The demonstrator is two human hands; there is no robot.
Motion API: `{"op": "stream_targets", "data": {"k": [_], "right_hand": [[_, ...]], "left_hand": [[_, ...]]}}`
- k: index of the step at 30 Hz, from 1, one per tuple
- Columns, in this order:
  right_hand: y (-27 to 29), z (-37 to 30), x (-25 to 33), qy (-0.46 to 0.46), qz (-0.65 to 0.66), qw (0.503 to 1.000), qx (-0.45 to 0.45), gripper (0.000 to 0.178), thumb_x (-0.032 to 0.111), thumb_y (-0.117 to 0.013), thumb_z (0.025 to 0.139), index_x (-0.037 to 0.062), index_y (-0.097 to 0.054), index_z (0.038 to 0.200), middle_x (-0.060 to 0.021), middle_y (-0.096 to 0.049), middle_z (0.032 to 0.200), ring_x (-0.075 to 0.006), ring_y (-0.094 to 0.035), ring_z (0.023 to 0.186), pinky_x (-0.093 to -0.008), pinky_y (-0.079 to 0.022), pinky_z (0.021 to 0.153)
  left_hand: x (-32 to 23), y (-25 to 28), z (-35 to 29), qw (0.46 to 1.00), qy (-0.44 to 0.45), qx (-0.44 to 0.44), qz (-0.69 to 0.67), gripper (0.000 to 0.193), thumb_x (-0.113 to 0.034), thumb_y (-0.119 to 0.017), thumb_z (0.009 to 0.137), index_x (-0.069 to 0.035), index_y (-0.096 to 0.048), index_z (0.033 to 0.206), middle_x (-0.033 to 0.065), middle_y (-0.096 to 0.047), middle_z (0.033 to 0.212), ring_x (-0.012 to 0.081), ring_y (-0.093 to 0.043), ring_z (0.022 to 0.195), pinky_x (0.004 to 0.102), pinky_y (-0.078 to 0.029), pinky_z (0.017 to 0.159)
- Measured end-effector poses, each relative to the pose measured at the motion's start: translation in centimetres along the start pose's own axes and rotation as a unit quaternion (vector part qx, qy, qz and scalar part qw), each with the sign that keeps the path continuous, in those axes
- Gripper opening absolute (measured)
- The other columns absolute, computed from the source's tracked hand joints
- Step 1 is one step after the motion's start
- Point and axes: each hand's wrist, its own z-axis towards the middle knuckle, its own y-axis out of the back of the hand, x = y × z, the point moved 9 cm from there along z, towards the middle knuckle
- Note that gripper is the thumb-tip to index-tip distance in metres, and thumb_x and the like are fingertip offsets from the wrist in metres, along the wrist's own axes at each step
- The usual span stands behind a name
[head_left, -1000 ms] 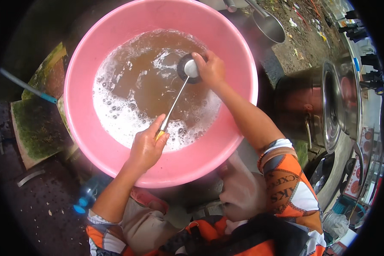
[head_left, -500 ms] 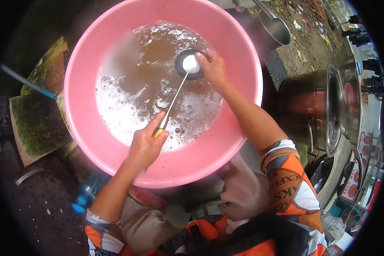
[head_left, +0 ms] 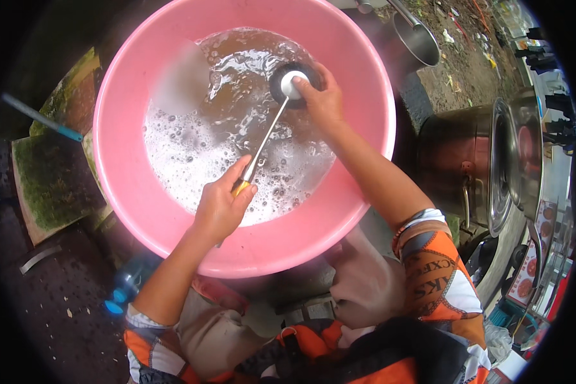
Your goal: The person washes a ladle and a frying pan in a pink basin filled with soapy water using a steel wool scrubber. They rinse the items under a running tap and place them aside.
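My left hand (head_left: pixel 221 208) is closed around the yellow-ended handle of a long, thin metal ladle (head_left: pixel 271 134). The ladle slants up and right over the sudsy brown water (head_left: pixel 237 115) in a big pink basin (head_left: pixel 127 153). At its far end is a small round white bowl (head_left: pixel 292 86). My right hand (head_left: pixel 326 105) grips that end, its thumb on the white bowl. A dark round piece (head_left: pixel 276 83), perhaps a scouring pad, surrounds the bowl; its exact kind cannot be made out. White foam (head_left: pixel 179 157) floats along the basin's near left side.
To the right stands a large steel pot (head_left: pixel 451 163); a smaller metal pot (head_left: pixel 421 48) is at the upper right. A hose (head_left: pixel 41 117) reaches in from the left above a mossy slab (head_left: pixel 56 185). A blue plastic bottle (head_left: pixel 129 281) lies by the basin's near left edge.
My right hand and the ladle's bowl end have shifted slightly right and toward the far side. My left hand has moved a little the same way, still on the handle.
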Motion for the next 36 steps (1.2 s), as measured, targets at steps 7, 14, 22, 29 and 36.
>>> {"op": "stream_targets", "data": {"k": [7,14,22,29,36], "right_hand": [[-6.6,-9.8,0.3,-0.353,0.217,0.892,0.18,0.028,0.026,-0.049,0.09,0.0009,-0.055,0.101,-0.013,-0.063,0.086,-0.0195,-0.061,0.077,-0.0339,-0.051,0.063],[-8.7,-10.6,1.2,-0.301,0.076,0.899,0.31,0.036,0.029,-0.051,0.089,-0.0056,-0.06,0.083,-0.0158,-0.066,0.076,-0.0208,-0.06,0.06,-0.0343,-0.05,0.063],[-6.9,-4.7,-1.9,-0.044,-0.38,0.868,0.316,0.041,0.044,-0.054,0.086,0.015,-0.059,0.115,-0.0101,-0.058,0.118,-0.0238,-0.056,0.107,-0.0399,-0.043,0.092],[-9.5,-8.0,-2.5,0.012,-0.502,0.742,0.443,0.029,0.035,-0.056,0.086,0.0125,-0.067,0.1,-0.0089,-0.067,0.091,-0.0223,-0.062,0.092,-0.0424,-0.046,0.082],[-6.9,-5.1,-4.3,-0.276,-0.003,0.926,0.259,0.034,0.029,-0.063,0.084,0.0048,-0.062,0.107,-0.0081,-0.067,0.086,-0.0194,-0.063,0.079,-0.0361,-0.048,0.075]], "left_hand": [[0.3,-2.3,3.0,0.998,0.058,0.036,-0.006,0.035,-0.011,-0.058,0.083,0.001,-0.053,0.116,0.0041,-0.054,0.07,0.0107,-0.05,0.056,0.0277,-0.042,0.05],[1.1,-6.3,3.4,0.859,0.193,0.169,-0.442,0.021,-0.004,-0.05,0.081,-0.004,-0.046,0.101,0.0048,-0.051,0.067,0.0114,-0.05,0.047,0.0266,-0.041,0.041],[8.8,0.5,10.2,0.986,0.151,-0.009,0.071,0.034,-0.007,-0.055,0.079,-0.002,-0.046,0.111,0.0174,-0.06,0.088,0.0242,-0.062,0.065,0.0354,-0.052,0.062],[11.5,-1.2,11.6,0.952,-0.033,-0.041,0.301,0.046,-0.012,-0.06,0.077,-0.008,-0.053,0.122,0.02,-0.06,0.111,0.0353,-0.058,0.103,0.0401,-0.044,0.092],[5.8,-3.4,8.7,0.948,0.192,0.107,-0.229,0.049,-0.009,-0.055,0.085,-0.006,-0.038,0.131,0.0079,-0.054,0.069,0.0134,-0.05,0.046,0.0268,-0.044,0.041]]}}
